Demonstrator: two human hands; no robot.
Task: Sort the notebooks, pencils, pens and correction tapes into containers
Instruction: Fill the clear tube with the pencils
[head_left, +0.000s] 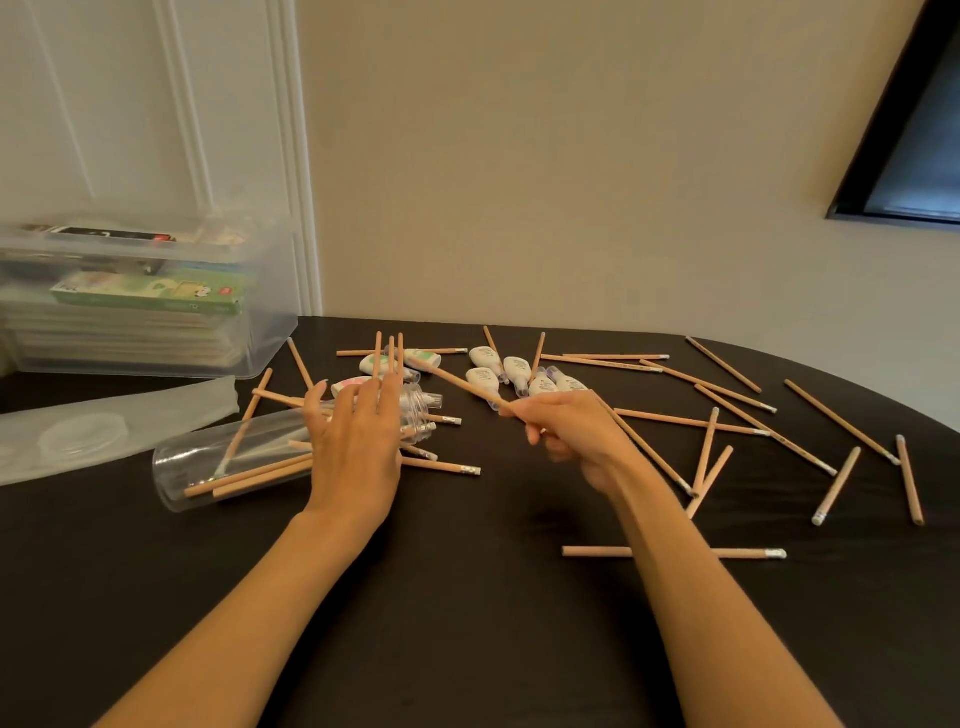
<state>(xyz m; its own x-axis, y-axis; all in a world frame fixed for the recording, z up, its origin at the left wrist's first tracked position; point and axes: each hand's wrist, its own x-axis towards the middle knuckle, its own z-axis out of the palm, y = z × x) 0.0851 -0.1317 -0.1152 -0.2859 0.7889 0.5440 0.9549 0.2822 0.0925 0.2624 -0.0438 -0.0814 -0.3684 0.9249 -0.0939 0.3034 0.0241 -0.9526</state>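
Pencil-sorting: right hand (566, 426) pinches a pencil (467, 387), left hand (353, 447) splays over the toppled jar (208, 467), grip unclear; next, thread it into the mouth under that hand.

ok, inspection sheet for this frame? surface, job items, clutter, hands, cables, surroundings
Surface: black table, items spread over its far half.
Job's things: notebooks stacked in the clear bin, far left; clear jar on its side with a few pencils inside; many loose pencils scattered, mostly on the right; correction tapes clustered at the far centre; no pens seen.
Clutter: clear lid lying flat in front of the bin.
Hands: left hand at the jar's mouth, fingers straight and spread; right hand pinches a pencil.
Cables: nothing seen.
Surroundings: beige wall, white door, dark window.
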